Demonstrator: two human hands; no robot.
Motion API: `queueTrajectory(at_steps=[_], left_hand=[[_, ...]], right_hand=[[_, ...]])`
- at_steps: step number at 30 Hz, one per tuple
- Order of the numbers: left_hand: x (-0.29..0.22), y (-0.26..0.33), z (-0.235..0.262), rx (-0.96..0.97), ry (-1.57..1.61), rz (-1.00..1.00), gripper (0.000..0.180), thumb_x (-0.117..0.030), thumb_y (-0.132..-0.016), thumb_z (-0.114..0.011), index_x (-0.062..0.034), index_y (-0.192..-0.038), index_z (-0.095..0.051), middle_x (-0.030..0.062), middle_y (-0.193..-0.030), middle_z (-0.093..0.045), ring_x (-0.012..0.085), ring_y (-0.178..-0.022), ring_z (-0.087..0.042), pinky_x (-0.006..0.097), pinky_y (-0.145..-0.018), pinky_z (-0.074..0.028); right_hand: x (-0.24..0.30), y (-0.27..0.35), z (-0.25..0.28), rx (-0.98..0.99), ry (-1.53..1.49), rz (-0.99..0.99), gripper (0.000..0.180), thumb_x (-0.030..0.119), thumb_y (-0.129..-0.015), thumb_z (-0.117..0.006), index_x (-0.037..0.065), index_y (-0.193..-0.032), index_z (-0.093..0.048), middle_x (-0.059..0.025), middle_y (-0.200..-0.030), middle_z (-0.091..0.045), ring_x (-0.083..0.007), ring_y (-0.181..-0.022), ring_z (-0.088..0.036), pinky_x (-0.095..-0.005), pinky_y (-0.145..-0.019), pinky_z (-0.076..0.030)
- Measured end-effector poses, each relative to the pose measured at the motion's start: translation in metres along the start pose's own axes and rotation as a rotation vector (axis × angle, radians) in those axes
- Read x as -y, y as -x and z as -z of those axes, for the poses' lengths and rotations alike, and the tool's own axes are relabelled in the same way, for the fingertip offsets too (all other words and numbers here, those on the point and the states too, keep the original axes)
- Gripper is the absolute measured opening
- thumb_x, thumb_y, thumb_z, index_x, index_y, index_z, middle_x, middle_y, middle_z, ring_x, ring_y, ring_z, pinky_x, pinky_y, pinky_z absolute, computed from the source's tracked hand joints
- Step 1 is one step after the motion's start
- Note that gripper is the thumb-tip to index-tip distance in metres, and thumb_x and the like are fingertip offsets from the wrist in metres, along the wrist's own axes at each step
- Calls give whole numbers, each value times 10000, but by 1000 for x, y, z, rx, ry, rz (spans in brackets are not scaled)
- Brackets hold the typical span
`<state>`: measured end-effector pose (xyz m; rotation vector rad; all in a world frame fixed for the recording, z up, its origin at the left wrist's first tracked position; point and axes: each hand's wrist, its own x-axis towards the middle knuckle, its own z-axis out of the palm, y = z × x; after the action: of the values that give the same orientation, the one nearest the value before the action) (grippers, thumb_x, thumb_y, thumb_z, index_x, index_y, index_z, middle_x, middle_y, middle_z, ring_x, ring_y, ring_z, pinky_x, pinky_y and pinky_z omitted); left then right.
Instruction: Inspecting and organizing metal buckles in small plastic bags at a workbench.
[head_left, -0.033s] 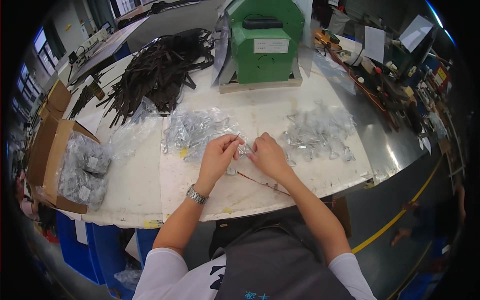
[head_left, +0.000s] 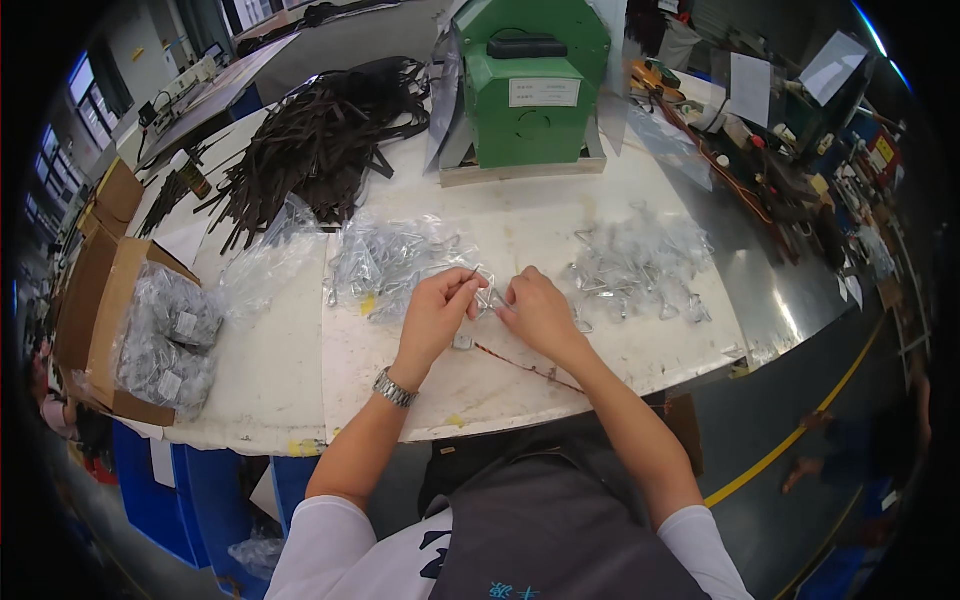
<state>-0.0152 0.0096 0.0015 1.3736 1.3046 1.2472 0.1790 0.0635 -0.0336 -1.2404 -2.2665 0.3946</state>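
My left hand [head_left: 440, 312], with a metal-banded watch [head_left: 394, 388] on its wrist, is closed in a pinch on a shiny triangular metal ring [head_left: 487, 298]. Close beside it, the fingers of my right hand [head_left: 540, 315] are pressed together at the ring's other side; what exactly they grip is too small to make out. A pile of similar metal rings [head_left: 390, 265] with clear plastic wrapping lies just beyond my left hand. To the right of my right hand is another heap of rings [head_left: 625, 275] among wispy plastic. Below my hands, a twisted cord [head_left: 515, 362] lies near a small pale square piece [head_left: 462, 343].
A green machine [head_left: 530, 110] stands at the back of the white table [head_left: 270, 380]. Dark straps [head_left: 310, 140] are heaped at the far left. An open cardboard box [head_left: 105, 310] holds bagged parts [head_left: 165, 345]. Blue bins [head_left: 160, 500] sit below; tools and cords [head_left: 740, 170] crowd the right.
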Motion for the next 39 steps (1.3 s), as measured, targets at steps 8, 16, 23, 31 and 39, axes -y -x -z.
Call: queueTrajectory(at_steps=[8,16,23,31,39], left_hand=[[8,3,1,-32,-121,-75,219,-135,-1049,-640,38,-1147,-732,5,-784,-668,39,-709,-569,225,-633,-452],[16,10,-25,-26,-247,-113,381,-249,-991,-739,3,-1273,-695,106,-896,-754,139,-714,-671,295,-682,-526],[0,10,-15,201,271,273,166,-183,-1014,-722,-18,-1021,-713,26,-813,-759,16,-526,-446,218,-460,-334],[0,21,-31,130,277,214,179,-160,-1071,-636,-7,-1029,-719,84,-864,-782,16,-469,-421,190,-433,-331],[4,26,-35,441,527,328,316,-264,-1119,-570,14,-1136,-719,143,-1003,-801,18,-442,-379,188,-425,-318]], right_hand=[[-6,37,27,23,-139,-121,98,34,-853,-695,20,-879,-602,-129,-853,-671,-312,-797,-699,-416,-724,-568],[-10,57,59,195,-1085,-337,114,-44,-954,-622,18,-939,-528,-43,-867,-667,-135,-827,-727,-275,-712,-595],[-2,54,71,2,-1186,-375,70,29,-998,-668,-2,-1043,-625,-39,-916,-709,-107,-794,-683,-263,-708,-567],[-5,55,56,-186,-976,-384,159,130,-1050,-648,-7,-1083,-720,-13,-873,-695,-98,-744,-641,-252,-681,-536],[23,36,76,-330,-610,-202,122,103,-1042,-661,-11,-1006,-678,-57,-772,-642,-112,-669,-566,-277,-615,-453]])
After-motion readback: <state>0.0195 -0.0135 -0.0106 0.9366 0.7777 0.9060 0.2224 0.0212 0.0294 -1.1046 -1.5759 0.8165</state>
